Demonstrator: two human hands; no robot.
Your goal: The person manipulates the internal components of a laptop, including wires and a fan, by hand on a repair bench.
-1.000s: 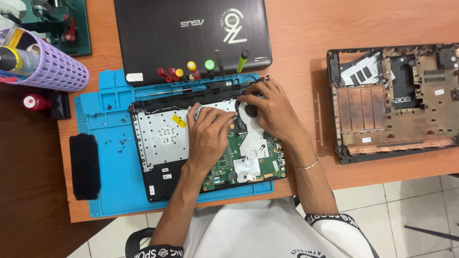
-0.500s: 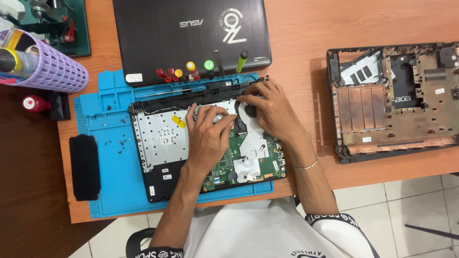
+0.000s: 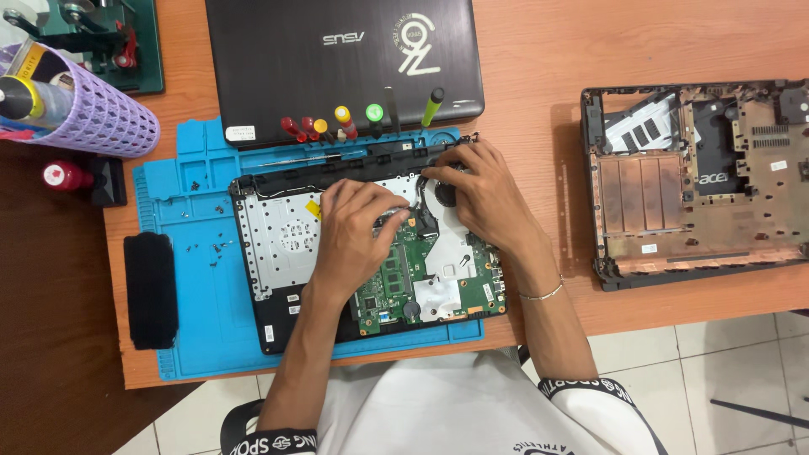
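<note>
An opened laptop base (image 3: 278,244) lies on a blue work mat (image 3: 185,278), showing a silver plate on its left and a green circuit board (image 3: 404,282) on its right. My left hand (image 3: 354,232) rests on the middle of the base, fingers bent down onto the board's upper edge. My right hand (image 3: 480,194) sits at the upper right corner over the fan area (image 3: 444,195), fingertips pressing near the black hinge bar (image 3: 354,164). Whether either hand pinches a small part is hidden by the fingers.
A closed black laptop (image 3: 337,59) lies behind the mat with several coloured screwdrivers (image 3: 337,122) along its front edge. A stripped laptop shell (image 3: 699,181) sits at the right. A purple mesh holder (image 3: 84,114), a red-capped bottle (image 3: 63,177) and a black pad (image 3: 150,291) are left. Loose screws (image 3: 215,244) dot the mat.
</note>
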